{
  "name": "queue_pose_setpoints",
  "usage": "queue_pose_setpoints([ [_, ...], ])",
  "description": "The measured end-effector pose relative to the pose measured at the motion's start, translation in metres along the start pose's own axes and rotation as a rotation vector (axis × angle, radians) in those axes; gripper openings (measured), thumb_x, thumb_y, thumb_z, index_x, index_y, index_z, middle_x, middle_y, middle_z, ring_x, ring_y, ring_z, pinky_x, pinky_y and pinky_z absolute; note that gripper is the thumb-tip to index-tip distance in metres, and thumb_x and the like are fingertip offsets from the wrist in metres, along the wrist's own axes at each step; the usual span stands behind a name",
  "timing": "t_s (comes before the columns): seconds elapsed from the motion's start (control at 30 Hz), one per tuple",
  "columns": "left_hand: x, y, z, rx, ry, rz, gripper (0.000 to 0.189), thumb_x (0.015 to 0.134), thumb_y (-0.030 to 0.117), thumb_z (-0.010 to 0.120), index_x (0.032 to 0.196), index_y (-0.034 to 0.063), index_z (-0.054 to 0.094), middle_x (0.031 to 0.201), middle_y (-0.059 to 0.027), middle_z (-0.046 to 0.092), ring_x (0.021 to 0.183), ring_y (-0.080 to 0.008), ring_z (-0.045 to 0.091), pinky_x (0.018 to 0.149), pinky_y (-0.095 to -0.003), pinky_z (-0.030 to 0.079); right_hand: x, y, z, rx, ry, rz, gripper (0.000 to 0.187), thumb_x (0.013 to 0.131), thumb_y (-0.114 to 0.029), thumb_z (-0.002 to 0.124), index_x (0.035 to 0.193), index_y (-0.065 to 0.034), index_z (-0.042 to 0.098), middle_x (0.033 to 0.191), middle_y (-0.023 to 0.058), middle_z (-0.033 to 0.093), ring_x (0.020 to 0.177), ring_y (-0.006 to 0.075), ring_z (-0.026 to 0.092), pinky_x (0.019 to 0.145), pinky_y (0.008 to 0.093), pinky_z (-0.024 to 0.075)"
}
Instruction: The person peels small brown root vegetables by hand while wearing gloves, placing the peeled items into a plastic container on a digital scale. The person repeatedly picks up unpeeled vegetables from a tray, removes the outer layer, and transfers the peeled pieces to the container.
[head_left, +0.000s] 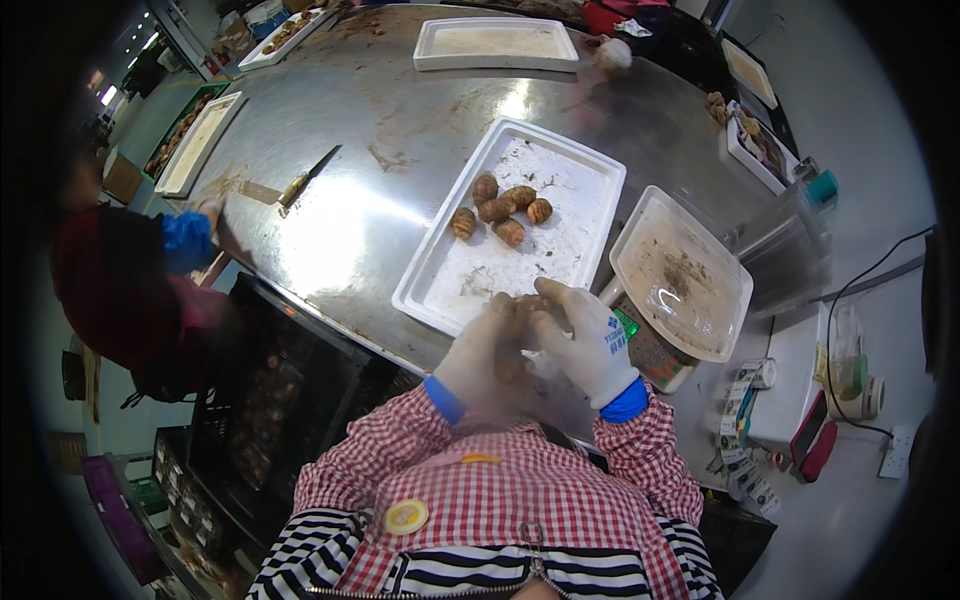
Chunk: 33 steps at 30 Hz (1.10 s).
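Observation:
My left hand (478, 352) and my right hand (589, 341), both in whitish work gloves over blue cuffs, are close together at the near edge of a white foam tray (450, 214). Brown taro corms (529, 306) are between them, partly covered by the fingers and blurred; one lies lower, near my left palm. In the tray several small ringed taro corms (496, 209) lie in a loose group among bits of dirt. Right of the tray, a digital scale (660, 360) carries a soiled clear plastic pan (682, 277).
A knife (309, 178) lies on the steel table (315, 120). Another white tray (495, 45) stands at the far side. A co-worker's blue-cuffed arm (187, 240) is at the left. Black crates (262, 420) with corms stand lower left. Label rolls (750, 375) lie right.

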<state>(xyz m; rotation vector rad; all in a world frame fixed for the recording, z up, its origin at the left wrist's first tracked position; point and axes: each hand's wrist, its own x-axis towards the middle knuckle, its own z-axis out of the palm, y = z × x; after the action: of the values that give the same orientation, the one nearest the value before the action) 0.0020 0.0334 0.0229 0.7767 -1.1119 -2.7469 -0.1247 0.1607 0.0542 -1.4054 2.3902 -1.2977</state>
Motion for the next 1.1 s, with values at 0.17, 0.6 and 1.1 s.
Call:
queue_pose_setpoints([
  [0.17,0.011,-0.011,-0.007,0.308,0.030,0.230,0.069,0.072,0.024,0.081,0.132,-0.0009,0.057,0.111,-0.0175,0.061,0.101,-0.0292,0.063,0.080,-0.0371,0.055,-0.008,0.004,-0.005,0.009,-0.025,0.003,0.031,0.091,-0.014,0.068,0.120,-0.0023,0.067,0.094,0.0138,0.072,0.082,0.0279,0.070,0.074,0.0379,0.0564],
  [0.6,0.005,-0.009,0.026,-0.183,-0.027,-0.229,0.065,0.106,0.060,0.039,0.141,0.0063,0.049,0.124,-0.0149,0.063,0.096,-0.0277,0.068,0.067,-0.0369,0.059,-0.026,0.003,-0.024,0.014,-0.120,0.192,0.045,0.094,-0.027,0.064,0.132,-0.0033,0.062,0.109,0.0194,0.071,0.097,0.0268,0.071,0.084,0.0359,0.0560],
  [1.1,0.027,-0.028,0.035,-0.223,-0.167,-0.383,0.072,0.104,0.066,0.038,0.140,0.0044,0.048,0.115,-0.0190,0.066,0.079,-0.0252,0.070,0.052,-0.0306,0.058,-0.040,0.010,-0.041,-0.128,0.057,0.011,0.037,0.094,-0.020,0.066,0.127,-0.0027,0.065,0.099,0.0185,0.073,0.089,0.0311,0.073,0.078,0.0382,0.0580],
])
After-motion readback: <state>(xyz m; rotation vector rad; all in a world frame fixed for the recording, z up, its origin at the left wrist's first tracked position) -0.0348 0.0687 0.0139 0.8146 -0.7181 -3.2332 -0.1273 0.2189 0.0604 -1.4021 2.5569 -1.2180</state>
